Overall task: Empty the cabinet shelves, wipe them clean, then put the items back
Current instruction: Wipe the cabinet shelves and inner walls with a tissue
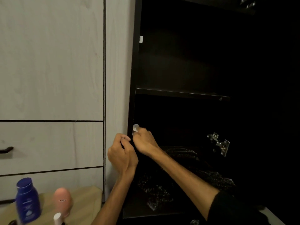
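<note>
An open black cabinet (178, 93) fills the right half of the view, with a dark shelf board across its middle. My right hand (143, 141) is inside the lower compartment, closed on a small white wipe (135, 127) pressed against the cabinet's left inner wall. My left hand (121, 153) is curled just outside, against the cabinet's front left edge, fingers closed; nothing shows in it. A dark shiny plastic bag (186, 172) lies on the lower shelf under my right forearm. The upper compartment looks dark and bare.
On a light wooden surface (84, 202) at the lower left stand a blue bottle (27, 200), a pink rounded bottle (62, 202) and a small white cap (57, 218). Pale wood drawers with a black handle (6, 149) are on the left. A metal hinge (219, 143) sits inside right.
</note>
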